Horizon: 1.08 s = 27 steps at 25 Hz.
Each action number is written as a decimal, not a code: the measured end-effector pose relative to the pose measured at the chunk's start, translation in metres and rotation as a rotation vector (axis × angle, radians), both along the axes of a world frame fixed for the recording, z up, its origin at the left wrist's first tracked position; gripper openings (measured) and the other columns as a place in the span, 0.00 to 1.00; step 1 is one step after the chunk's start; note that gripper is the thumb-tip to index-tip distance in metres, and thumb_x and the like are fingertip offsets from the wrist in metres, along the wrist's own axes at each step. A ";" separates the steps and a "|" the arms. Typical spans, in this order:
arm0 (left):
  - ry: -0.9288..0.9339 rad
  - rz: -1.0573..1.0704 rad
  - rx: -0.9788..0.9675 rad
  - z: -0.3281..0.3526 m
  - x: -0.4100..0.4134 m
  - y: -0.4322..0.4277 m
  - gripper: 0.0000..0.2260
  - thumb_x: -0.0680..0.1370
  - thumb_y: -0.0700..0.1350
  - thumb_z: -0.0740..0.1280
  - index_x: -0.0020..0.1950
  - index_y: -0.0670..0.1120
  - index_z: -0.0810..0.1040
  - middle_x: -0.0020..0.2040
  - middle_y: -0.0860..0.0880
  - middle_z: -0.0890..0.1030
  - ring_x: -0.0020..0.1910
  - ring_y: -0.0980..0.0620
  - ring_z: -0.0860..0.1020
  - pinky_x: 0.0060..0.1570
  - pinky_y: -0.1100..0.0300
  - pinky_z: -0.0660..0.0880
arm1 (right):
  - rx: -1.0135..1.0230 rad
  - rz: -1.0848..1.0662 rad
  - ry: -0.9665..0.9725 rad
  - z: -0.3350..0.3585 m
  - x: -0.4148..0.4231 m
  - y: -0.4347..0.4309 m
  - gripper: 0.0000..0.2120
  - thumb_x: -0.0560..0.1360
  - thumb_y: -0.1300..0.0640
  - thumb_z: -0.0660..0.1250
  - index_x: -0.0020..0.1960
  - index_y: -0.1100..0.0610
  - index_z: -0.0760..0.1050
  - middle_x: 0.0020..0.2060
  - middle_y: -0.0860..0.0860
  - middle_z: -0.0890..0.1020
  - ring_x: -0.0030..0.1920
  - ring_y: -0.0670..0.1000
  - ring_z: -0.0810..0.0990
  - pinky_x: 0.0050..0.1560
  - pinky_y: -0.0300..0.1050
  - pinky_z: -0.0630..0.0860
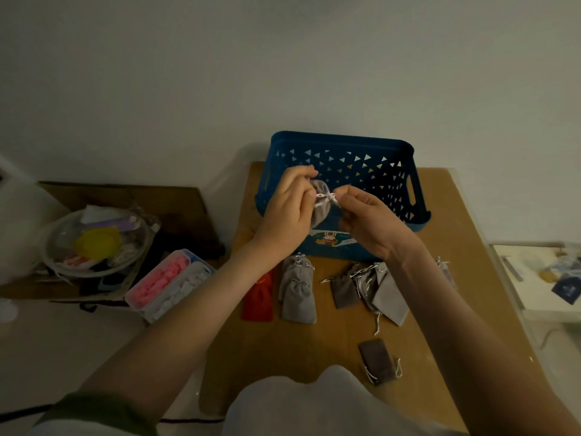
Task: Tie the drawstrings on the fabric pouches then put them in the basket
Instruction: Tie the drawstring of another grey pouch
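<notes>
Pale garment (298,404) over table (330,344) edge | left hand (289,212), right hand (367,215) pinch drawstrings (327,196)

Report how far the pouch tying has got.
Done: no pouch shows in the blue basket, though part is hidden. In hand: left hand and right hand pinch the white drawstring of one grey pouch. Left: a red pouch, several grey pouches and a dark pouch lie on the table.

You've got 1 blue basket (371,171), 1 red pouch (258,298), approx 8 grey pouches (297,270): 1 held pouch (321,209), 2 in a left pair (298,302), 3 in an overlapping cluster (390,298), 1 lone pouch (379,361) nr you, 1 edge pouch (446,273) part-hidden by yr right arm (456,309).
</notes>
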<state>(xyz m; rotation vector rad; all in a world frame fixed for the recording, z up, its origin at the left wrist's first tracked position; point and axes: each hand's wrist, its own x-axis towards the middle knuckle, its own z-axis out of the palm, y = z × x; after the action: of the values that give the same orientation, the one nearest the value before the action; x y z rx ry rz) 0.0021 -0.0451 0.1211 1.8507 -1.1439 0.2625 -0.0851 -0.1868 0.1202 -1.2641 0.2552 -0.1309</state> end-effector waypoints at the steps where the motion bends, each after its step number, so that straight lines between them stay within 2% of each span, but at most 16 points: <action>1: 0.131 -0.025 0.005 0.000 -0.001 0.001 0.09 0.81 0.38 0.57 0.44 0.39 0.73 0.62 0.41 0.72 0.62 0.62 0.66 0.61 0.74 0.63 | -0.008 -0.010 0.009 -0.002 0.000 -0.001 0.10 0.80 0.63 0.57 0.42 0.58 0.74 0.32 0.44 0.77 0.33 0.42 0.72 0.35 0.37 0.66; 5: 0.516 -0.100 0.039 -0.003 -0.004 0.011 0.08 0.81 0.36 0.58 0.43 0.39 0.73 0.63 0.50 0.73 0.63 0.65 0.69 0.59 0.75 0.65 | 0.025 0.005 0.038 -0.010 0.005 0.002 0.10 0.79 0.64 0.58 0.42 0.60 0.74 0.38 0.51 0.79 0.41 0.47 0.78 0.42 0.41 0.76; 7: 0.631 -0.153 0.065 -0.007 0.000 0.018 0.09 0.80 0.38 0.60 0.42 0.40 0.74 0.62 0.55 0.73 0.63 0.66 0.69 0.59 0.73 0.66 | 0.052 0.024 0.052 -0.013 0.005 0.004 0.09 0.79 0.64 0.58 0.44 0.61 0.75 0.40 0.52 0.80 0.41 0.48 0.80 0.42 0.41 0.78; 9: 0.685 -0.184 0.171 -0.012 0.005 0.025 0.09 0.80 0.41 0.61 0.41 0.45 0.76 0.60 0.58 0.74 0.62 0.64 0.70 0.60 0.69 0.67 | 0.028 0.055 0.102 -0.016 0.003 0.005 0.08 0.80 0.63 0.58 0.44 0.61 0.75 0.37 0.51 0.81 0.38 0.46 0.80 0.40 0.40 0.77; 11: 0.701 -0.179 0.332 -0.020 0.007 0.030 0.10 0.81 0.45 0.61 0.42 0.48 0.78 0.54 0.57 0.78 0.57 0.63 0.74 0.56 0.66 0.69 | -0.028 0.054 0.184 -0.025 0.001 0.007 0.09 0.80 0.62 0.57 0.45 0.60 0.74 0.35 0.50 0.80 0.35 0.44 0.79 0.39 0.38 0.77; 14: 0.731 -0.135 0.520 -0.041 0.006 0.037 0.11 0.81 0.47 0.60 0.45 0.50 0.81 0.46 0.57 0.79 0.49 0.63 0.76 0.47 0.68 0.70 | -0.072 0.047 0.320 -0.052 -0.001 0.017 0.10 0.82 0.57 0.56 0.50 0.62 0.73 0.42 0.56 0.79 0.39 0.48 0.79 0.40 0.39 0.77; 15: 0.772 -0.130 0.563 -0.051 0.006 0.039 0.10 0.81 0.47 0.60 0.47 0.50 0.81 0.46 0.57 0.79 0.49 0.62 0.76 0.47 0.68 0.71 | -0.073 0.068 0.352 -0.064 -0.003 0.020 0.14 0.82 0.53 0.56 0.53 0.62 0.74 0.46 0.57 0.80 0.44 0.50 0.80 0.44 0.42 0.77; 17: 0.991 -0.142 0.617 -0.079 0.007 0.050 0.08 0.81 0.45 0.61 0.53 0.47 0.80 0.51 0.53 0.81 0.52 0.59 0.77 0.53 0.63 0.75 | -0.117 0.185 0.407 -0.092 -0.010 0.027 0.16 0.81 0.47 0.56 0.59 0.56 0.74 0.53 0.52 0.80 0.53 0.50 0.79 0.51 0.44 0.77; 19: 1.216 -0.148 0.686 -0.105 0.003 0.060 0.10 0.81 0.44 0.61 0.59 0.44 0.78 0.57 0.49 0.79 0.57 0.55 0.76 0.57 0.59 0.75 | -0.201 0.281 0.474 -0.118 -0.018 0.039 0.14 0.80 0.52 0.61 0.64 0.55 0.71 0.55 0.50 0.78 0.56 0.50 0.77 0.50 0.42 0.76; 20: 1.251 -0.145 0.738 -0.118 -0.001 0.063 0.11 0.81 0.44 0.61 0.61 0.44 0.77 0.59 0.49 0.78 0.59 0.54 0.75 0.58 0.60 0.74 | -0.246 0.269 0.515 -0.131 -0.019 0.046 0.15 0.79 0.56 0.64 0.65 0.57 0.71 0.54 0.51 0.77 0.56 0.51 0.77 0.49 0.41 0.76; 21: 1.233 -0.144 0.798 -0.130 -0.004 0.065 0.12 0.81 0.44 0.62 0.63 0.44 0.76 0.60 0.49 0.77 0.60 0.53 0.75 0.58 0.60 0.73 | -0.313 0.228 0.552 -0.144 -0.021 0.053 0.16 0.77 0.59 0.66 0.64 0.60 0.70 0.53 0.52 0.77 0.55 0.53 0.76 0.49 0.43 0.76; 23: 1.055 -0.168 0.951 -0.148 -0.012 0.063 0.12 0.80 0.47 0.63 0.62 0.48 0.77 0.60 0.49 0.77 0.60 0.52 0.74 0.60 0.57 0.72 | -0.499 0.149 0.589 -0.168 -0.023 0.065 0.16 0.75 0.63 0.68 0.61 0.63 0.72 0.51 0.55 0.77 0.56 0.56 0.76 0.51 0.45 0.74; 25: 0.801 -0.137 1.111 -0.159 -0.015 0.059 0.10 0.80 0.49 0.62 0.58 0.49 0.78 0.58 0.46 0.77 0.58 0.48 0.75 0.58 0.53 0.73 | -0.628 0.097 0.588 -0.187 -0.023 0.070 0.13 0.74 0.62 0.70 0.56 0.63 0.71 0.46 0.55 0.76 0.51 0.57 0.76 0.46 0.42 0.70; 27: 0.651 -0.022 1.176 -0.161 -0.013 0.054 0.11 0.81 0.48 0.59 0.56 0.45 0.78 0.55 0.43 0.76 0.56 0.44 0.75 0.55 0.52 0.73 | -0.706 0.066 0.597 -0.201 -0.023 0.071 0.16 0.72 0.60 0.73 0.53 0.62 0.68 0.44 0.55 0.73 0.49 0.59 0.76 0.43 0.40 0.67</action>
<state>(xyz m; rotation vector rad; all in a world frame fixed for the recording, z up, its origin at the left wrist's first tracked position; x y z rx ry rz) -0.0109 0.0094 -0.0400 2.5695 -0.8657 -1.1917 -0.1086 -0.1162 -0.0810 -1.9985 0.7228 0.2439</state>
